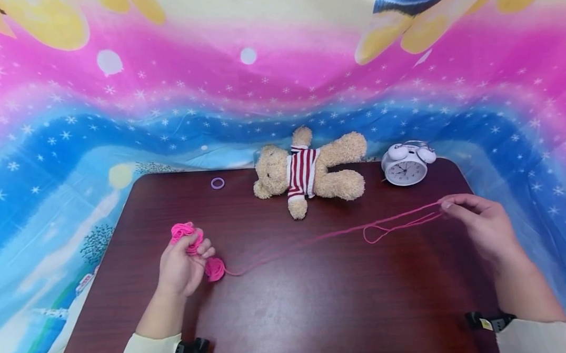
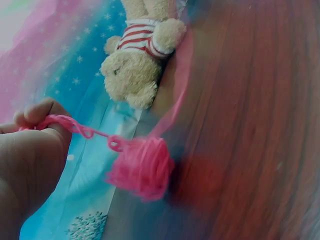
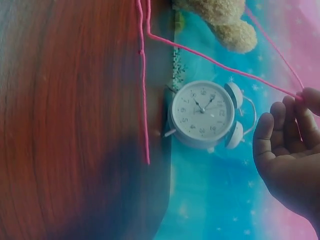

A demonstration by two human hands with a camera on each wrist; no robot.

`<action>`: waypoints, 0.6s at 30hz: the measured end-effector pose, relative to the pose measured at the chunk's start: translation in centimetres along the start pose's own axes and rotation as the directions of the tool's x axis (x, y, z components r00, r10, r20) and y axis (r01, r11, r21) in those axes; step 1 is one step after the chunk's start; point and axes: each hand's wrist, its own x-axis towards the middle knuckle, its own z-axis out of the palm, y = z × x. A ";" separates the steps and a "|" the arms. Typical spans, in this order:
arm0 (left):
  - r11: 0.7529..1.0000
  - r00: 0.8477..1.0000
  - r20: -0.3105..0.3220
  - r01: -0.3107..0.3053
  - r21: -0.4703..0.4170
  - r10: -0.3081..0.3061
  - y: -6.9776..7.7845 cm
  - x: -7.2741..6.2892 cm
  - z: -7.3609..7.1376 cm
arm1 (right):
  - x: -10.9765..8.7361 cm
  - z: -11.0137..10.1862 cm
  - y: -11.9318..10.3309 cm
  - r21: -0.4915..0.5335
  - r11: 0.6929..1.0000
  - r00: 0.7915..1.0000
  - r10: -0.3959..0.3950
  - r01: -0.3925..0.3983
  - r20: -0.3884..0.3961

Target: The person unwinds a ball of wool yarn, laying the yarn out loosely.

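Note:
My left hand (image 1: 178, 270) grips a loose bundle of bright pink yarn (image 1: 186, 237) over the left part of the table. Right beside those fingers is a wound ball of the same yarn (image 1: 215, 269). In the left wrist view this ball (image 2: 142, 170) appears slightly blurred, joined by looped strands to the yarn in the fist. From the ball a long strand (image 1: 333, 234) stretches across to my right hand (image 1: 491, 230), which pinches it between thumb and fingers at the right. A slack loop of yarn dangles near the right fingers; one length (image 3: 144, 110) hangs down in the right wrist view.
A teddy bear (image 1: 303, 173) in a red-striped shirt lies along the table's back edge. To its right stands a white twin-bell alarm clock (image 1: 406, 171). A purple ring (image 1: 218, 183) lies at the back left. Patterned cloth (image 1: 213, 100) surrounds the dark wooden table (image 1: 326, 306).

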 end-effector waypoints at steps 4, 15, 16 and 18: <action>0.999 0.999 0.014 -0.046 0.026 0.045 0.7 0.0 -0.6 | 0.2 -1.1 0.0 0.108 0.994 1.000 0.015 -0.014 -0.008; 0.831 0.993 -0.114 0.034 0.555 0.036 1.3 -0.5 -2.3 | 0.9 -4.7 0.8 0.137 0.970 0.969 0.218 -0.202 -0.113; 0.774 0.992 -0.126 0.055 0.631 0.031 1.3 -0.6 -2.4 | 1.0 -4.9 1.0 0.126 0.969 0.967 0.229 -0.215 -0.115; 0.637 0.991 -0.128 0.083 0.766 0.026 1.2 -0.7 -2.7 | 1.1 -5.1 1.3 0.086 0.968 0.963 0.245 -0.236 -0.116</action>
